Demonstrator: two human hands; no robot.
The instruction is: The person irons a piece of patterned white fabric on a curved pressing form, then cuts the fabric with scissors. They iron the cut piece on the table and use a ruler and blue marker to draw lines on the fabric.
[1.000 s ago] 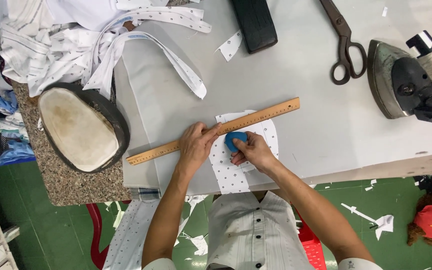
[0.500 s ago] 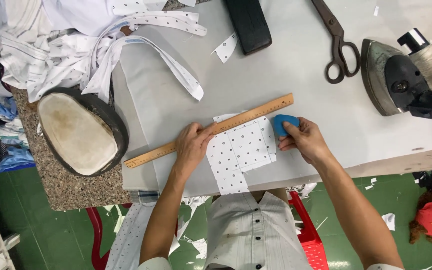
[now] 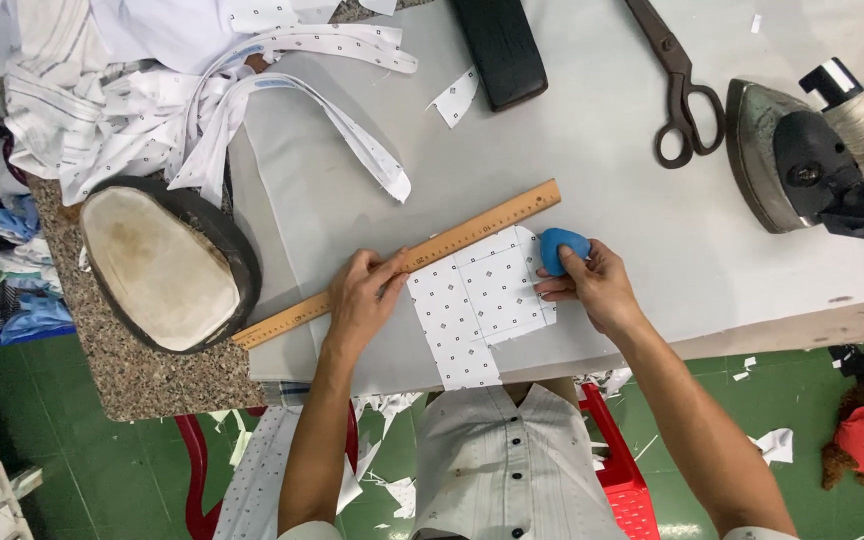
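Covering the grey table (image 3: pixel 602 150) lie one steel iron (image 3: pixel 802 160), one long wooden ruler (image 3: pixel 472 232) pinned flat by the left hand (image 3: pixel 360 298), one pair of dark scissors (image 3: pixel 677 85), and one white dotted fabric piece (image 3: pixel 482 300). Pinched in the right hand (image 3: pixel 592 288), one blue tailor's chalk (image 3: pixel 560 245) touches the fabric's right edge. Green floor (image 3: pixel 102 470) lies below.

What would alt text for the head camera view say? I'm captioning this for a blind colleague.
Seen from above, a person's left hand presses a wooden ruler slantwise along a dotted white fabric piece on a white table, while the right hand holds blue chalk at its edge. Scissors and an iron lie beyond.
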